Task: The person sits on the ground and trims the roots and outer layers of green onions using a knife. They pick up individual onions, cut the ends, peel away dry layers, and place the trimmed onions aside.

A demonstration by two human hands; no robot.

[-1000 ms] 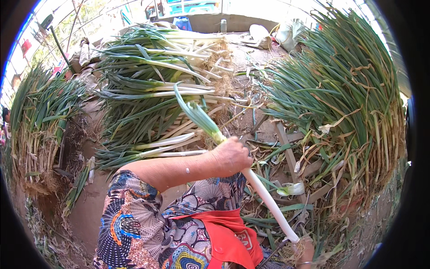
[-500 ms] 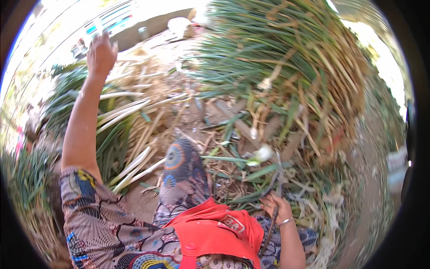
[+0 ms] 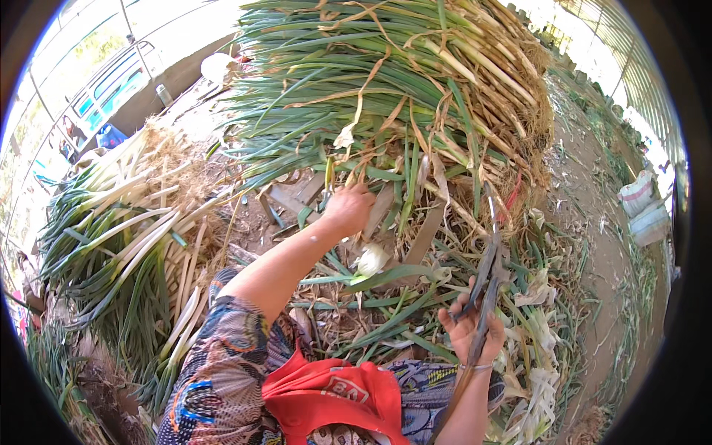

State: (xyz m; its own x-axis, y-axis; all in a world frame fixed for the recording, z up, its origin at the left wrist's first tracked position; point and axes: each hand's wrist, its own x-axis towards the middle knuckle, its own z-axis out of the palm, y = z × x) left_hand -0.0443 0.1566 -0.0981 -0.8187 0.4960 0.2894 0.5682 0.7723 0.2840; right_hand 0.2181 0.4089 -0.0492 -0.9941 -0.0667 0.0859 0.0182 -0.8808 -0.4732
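Observation:
A tall heap of green onions lies ahead of me, leaves to the left and rooty ends to the right. My left hand reaches to its lower front edge, fingers stretched toward the leaves; their tips are partly hidden, and I see nothing held. At the lower right my right hand is palm up around the dark handles of long metal shears, their blades pointing away toward the heap. A peeled white onion end rests among the trimmings between my hands.
Another pile of green onions, with whiter stalks, lies to the left. Cut leaves and peelings litter the ground around my legs. Flat wooden slats show below the heap. Sacks stand at the far right, near a low wall at far left.
My left hand has swung from over the left pile to the front edge of the large heap. The shears have risen slightly in my right hand. The whole view has shifted.

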